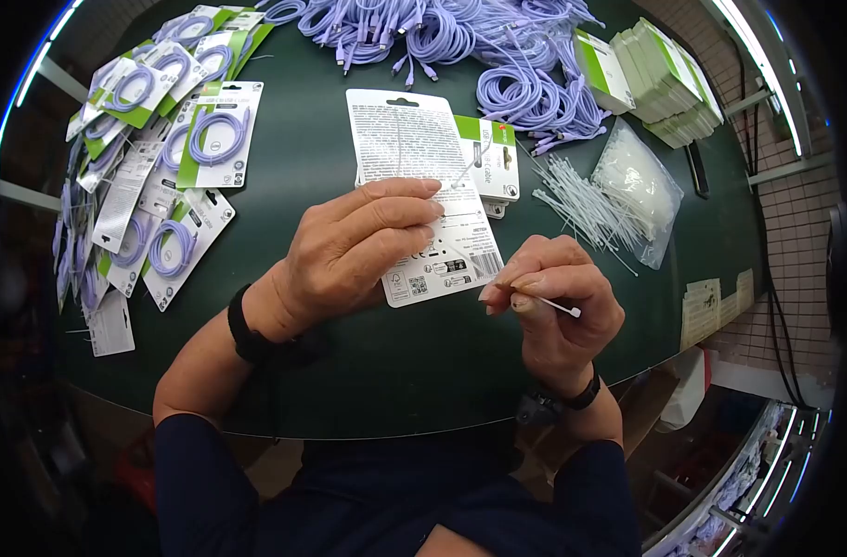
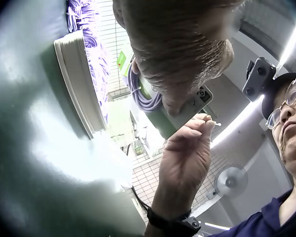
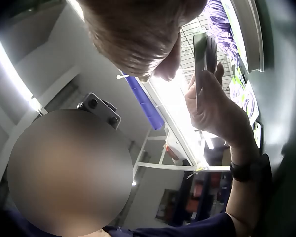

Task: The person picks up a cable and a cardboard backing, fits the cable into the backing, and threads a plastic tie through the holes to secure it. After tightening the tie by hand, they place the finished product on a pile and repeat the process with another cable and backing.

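While the left hand (image 1: 354,243) grips a card (image 1: 403,139) (purple cable (image 2: 147,102) on its far face) above the desk (image 1: 289,139), the right hand (image 1: 574,327) pinches a white tie (image 1: 561,306) beside the card's lower right corner.

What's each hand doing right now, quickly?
Left hand: holding a printed card with a purple cable coiled on it.
Right hand: pinching a white cable tie.

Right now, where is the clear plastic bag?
In the head view, the bag lies right of centre on the green table, beside loose white plastic ties, below stacked white-and-green cards.
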### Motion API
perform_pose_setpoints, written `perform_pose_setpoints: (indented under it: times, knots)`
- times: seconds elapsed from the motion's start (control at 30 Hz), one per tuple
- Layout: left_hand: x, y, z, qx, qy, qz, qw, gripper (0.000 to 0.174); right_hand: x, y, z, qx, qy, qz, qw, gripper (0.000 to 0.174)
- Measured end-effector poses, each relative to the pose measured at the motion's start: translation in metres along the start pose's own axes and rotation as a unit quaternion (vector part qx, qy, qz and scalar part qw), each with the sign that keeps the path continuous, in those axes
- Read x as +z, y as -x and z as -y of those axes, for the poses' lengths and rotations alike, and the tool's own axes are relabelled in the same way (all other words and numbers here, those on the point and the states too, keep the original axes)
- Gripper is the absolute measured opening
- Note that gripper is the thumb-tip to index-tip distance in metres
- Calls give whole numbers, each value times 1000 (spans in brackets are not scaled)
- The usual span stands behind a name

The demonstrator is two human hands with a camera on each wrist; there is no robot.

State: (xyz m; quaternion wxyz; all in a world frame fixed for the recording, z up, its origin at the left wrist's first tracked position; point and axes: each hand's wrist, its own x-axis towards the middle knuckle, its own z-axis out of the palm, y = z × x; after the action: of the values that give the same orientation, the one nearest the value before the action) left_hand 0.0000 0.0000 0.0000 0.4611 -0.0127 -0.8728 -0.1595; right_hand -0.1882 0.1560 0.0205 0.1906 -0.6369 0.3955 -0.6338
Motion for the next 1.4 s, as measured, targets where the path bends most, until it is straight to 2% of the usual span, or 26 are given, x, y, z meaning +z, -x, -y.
perform_pose_setpoints:
  times: [0.23, 0.53, 0.63, 0.67, 0.77, 0.8, 0.9, 0.93, 1.03, 1.2, 1.3, 1.33, 1.4]
  knots:
    - [-1, -1, -1, -4, -8, 2, 1000, 26, -1, 1, 2, 31, -54, -15, 998, 16]
    - [-2, -3, -5, 1, -13, 6, 1000, 26, 1, 2, -2, 44, -30, -32, 998, 20]
    - [-3, -4, -9, 4, -24, 6, 1000, 26, -4, -8, -1, -38, 101, 37, 993, 26]
    - [-3, -4, -11, 6, -26, 4, 1000, 26, -4, -8, -1, -40, 102, 38, 993, 26]
    - [-2, -7, -20, 16, -45, -14, 999, 25, -5, -5, 0, 24, 90, 29, 995, 31]
    - [-5, -7, -25, 18, -47, -17, 999, 25, -5, -7, 1, 22, 92, 31, 995, 31]
    - [-19, -12, -44, 36, -130, 42, 990, 24, -7, -15, 9, 51, 93, 68, 992, 30]
    - [-23, -14, -50, 38, -131, 40, 990, 24, -8, -18, 12, 48, 95, 68, 992, 30]
    - [-27, -20, -66, 46, -189, 38, 980, 21, -12, -25, 22, 115, 43, 109, 986, 23]
    - [-14, -24, -68, 51, -78, -19, 995, 19, -16, -31, 29, 162, -40, 119, 979, 15]
    - [-10, -17, -73, -47, 68, 0, 997, 3, -18, -27, 23, 182, -164, 108, 964, 19]
    - [-11, -18, -74, -47, 67, -1, 997, 3, -16, -25, 21, 181, -165, 109, 963, 19]
    - [-17, -21, -75, -199, 145, -25, 969, 10, -9, -20, 18, 121, -101, -46, 986, 26]
